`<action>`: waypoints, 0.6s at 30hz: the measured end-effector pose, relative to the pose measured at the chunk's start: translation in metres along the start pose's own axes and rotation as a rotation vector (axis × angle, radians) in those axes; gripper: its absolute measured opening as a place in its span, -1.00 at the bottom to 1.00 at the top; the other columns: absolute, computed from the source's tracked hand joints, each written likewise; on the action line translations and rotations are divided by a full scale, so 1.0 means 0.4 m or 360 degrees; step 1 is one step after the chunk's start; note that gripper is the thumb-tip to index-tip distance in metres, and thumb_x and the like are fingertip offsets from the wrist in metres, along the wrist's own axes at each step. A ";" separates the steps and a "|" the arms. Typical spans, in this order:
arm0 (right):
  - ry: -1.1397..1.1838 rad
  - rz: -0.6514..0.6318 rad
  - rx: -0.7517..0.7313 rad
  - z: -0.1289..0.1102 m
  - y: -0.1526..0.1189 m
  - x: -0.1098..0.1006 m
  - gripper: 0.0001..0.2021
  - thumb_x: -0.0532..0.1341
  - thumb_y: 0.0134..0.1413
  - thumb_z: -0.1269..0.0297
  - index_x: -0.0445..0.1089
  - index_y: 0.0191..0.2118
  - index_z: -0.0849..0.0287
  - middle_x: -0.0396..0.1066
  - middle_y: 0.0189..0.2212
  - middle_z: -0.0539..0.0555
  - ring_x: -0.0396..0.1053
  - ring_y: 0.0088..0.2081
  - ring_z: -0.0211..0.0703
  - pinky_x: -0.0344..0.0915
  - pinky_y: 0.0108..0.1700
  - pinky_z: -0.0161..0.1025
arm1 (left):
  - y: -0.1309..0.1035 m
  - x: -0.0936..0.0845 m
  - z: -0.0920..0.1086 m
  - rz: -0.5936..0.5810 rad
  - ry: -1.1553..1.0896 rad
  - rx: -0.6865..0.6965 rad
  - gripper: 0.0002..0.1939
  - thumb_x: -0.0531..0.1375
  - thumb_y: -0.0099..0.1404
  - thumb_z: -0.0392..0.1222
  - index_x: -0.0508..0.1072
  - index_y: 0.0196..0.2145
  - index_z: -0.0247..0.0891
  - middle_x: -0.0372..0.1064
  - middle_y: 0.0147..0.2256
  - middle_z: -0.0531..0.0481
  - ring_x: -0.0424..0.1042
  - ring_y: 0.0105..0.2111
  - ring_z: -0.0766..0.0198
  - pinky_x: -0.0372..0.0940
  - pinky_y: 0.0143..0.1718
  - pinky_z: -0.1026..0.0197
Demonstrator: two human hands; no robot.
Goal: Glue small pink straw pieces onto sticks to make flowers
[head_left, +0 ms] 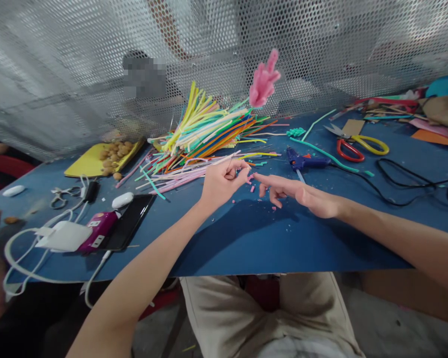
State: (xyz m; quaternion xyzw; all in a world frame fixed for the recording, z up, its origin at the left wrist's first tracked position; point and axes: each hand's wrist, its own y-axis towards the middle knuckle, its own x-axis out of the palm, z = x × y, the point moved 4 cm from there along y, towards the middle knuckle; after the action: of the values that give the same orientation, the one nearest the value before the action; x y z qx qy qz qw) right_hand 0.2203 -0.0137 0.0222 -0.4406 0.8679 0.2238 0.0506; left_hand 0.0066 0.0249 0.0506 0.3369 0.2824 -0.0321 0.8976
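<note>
The blue table (224,256) runs the width of the workspace, a bright heap of fuzzy stems (209,130) sprawled toward its back. In front of that, the left hand (224,180) pinches thumb and forefinger together, while the right hand (296,191) reaches in with fingers loosely spread, gripping nothing that I can see. Just beyond it lies a glue gun (309,161); if it's hot, a careless sweep could mean a burn. The small pink piece (250,177) is at the left fingertips, the right forefinger on or almost on it; a poke could knock it from so slight a pinch. Underneath lie pink scraps (252,189), where a dropped bit could get lost.
</note>
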 end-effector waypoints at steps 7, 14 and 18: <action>-0.0240 0.0009 -0.0099 -0.006 0.004 -0.020 -0.12 -0.20 0.31 -0.40 -0.03 0.51 0.09 0.27 0.01 0.22 0.14 -0.26 -0.15 0.24 -0.13 -0.11 | 0.006 0.000 0.004 -0.0082 -0.0110 0.0071 -0.79 0.30 0.33 -0.05 0.61 -0.28 -0.26 -0.18 -0.63 0.25 -0.14 -0.60 0.44 0.05 -0.48 0.30; -0.0381 -0.0067 -0.0199 -0.019 0.007 -0.047 -0.14 -0.20 0.32 -0.39 0.09 0.47 0.13 0.32 -0.04 0.22 0.13 -0.30 -0.17 0.22 -0.16 -0.12 | 0.007 0.004 0.015 -0.0203 -0.0054 0.0289 -0.83 0.31 0.34 -0.11 0.62 -0.22 -0.25 -0.21 -0.63 0.28 -0.14 -0.59 0.44 0.01 -0.49 0.32; -0.0377 -0.0083 -0.0281 -0.025 0.000 -0.054 -0.14 -0.12 0.32 -0.38 0.16 0.44 0.19 0.34 -0.07 0.21 0.18 -0.26 -0.15 0.22 -0.15 -0.13 | 0.005 0.010 0.013 -0.0381 -0.0194 0.0286 -0.82 0.31 0.37 -0.09 0.63 -0.19 -0.23 -0.14 -0.66 0.26 -0.15 -0.62 0.45 -0.12 -0.54 0.32</action>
State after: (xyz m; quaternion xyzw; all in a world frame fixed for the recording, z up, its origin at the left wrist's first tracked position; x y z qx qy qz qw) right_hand 0.2346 -0.0019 0.0372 -0.4362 0.8211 0.3483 0.1195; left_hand 0.0131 0.0236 0.0528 0.3772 0.2616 -0.1842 0.8691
